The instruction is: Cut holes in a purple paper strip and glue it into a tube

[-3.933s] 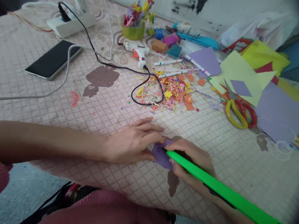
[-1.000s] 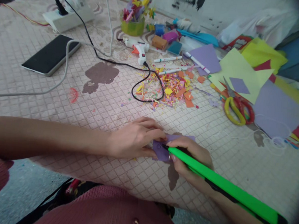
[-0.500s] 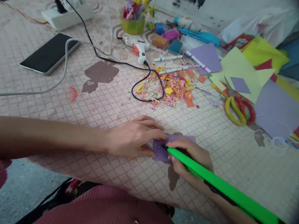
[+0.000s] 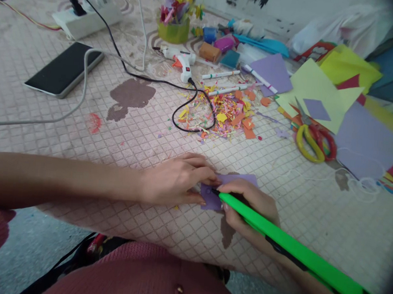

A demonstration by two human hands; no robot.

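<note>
One piece of purple paper [image 4: 207,201] is laid on the patterned cloth [image 4: 125,222], straight-edged, darker in its near part, paler along its far edge, and marked with a small, faint round outline. Its left side is pressed by the left hand [image 4: 177,181], fingers slightly spread and bent. Over its right side, a green pen [image 4: 287,241] is gripped by the closed fingers of the right hand [image 4: 259,204], its black tip at the paper. Beyond the paper, scissors [image 4: 312,138] are seen to the right, cuttings [image 4: 225,115] straight ahead, and a phone [image 4: 64,70] to the left. Farther beyond it are placed a glue gun [image 4: 183,62] and red packaging [image 4: 317,51], whose pale markings cannot be read.
</note>
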